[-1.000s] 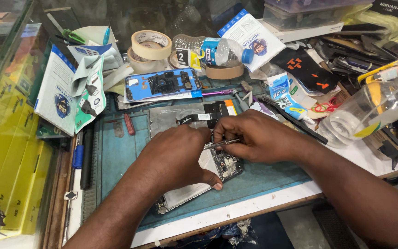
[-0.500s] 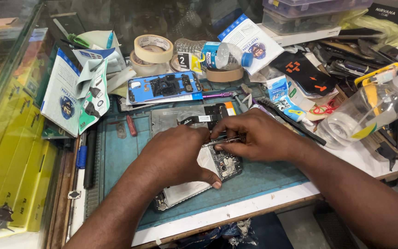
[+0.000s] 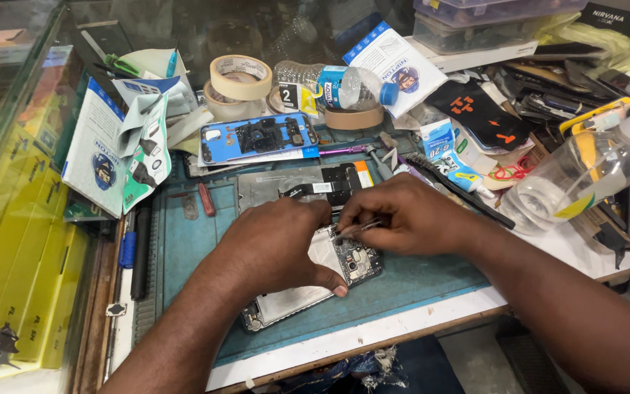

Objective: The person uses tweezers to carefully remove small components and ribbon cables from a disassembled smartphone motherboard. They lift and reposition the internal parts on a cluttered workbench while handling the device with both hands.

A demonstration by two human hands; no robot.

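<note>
Left hand (image 3: 275, 244) pressing opened phone (image 3: 315, 281), mostly hidden beneath, right hand (image 3: 402, 215) pinching tweezers (image 3: 359, 228), tips obscured

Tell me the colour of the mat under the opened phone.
The mat is teal blue-green, seen in the head view, with the opened phone lying on it.

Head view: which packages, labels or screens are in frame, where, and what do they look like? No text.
White and blue pouches: left of the mat, flat, torn open.
White and blue packet: top centre, leaning, rectangular.
Water bottle label: blue band on a clear bottle lying behind the tape rolls.
Small tube: right of the hands, blue and white.
Yellow boxes: far left under glass, stacked.
</note>
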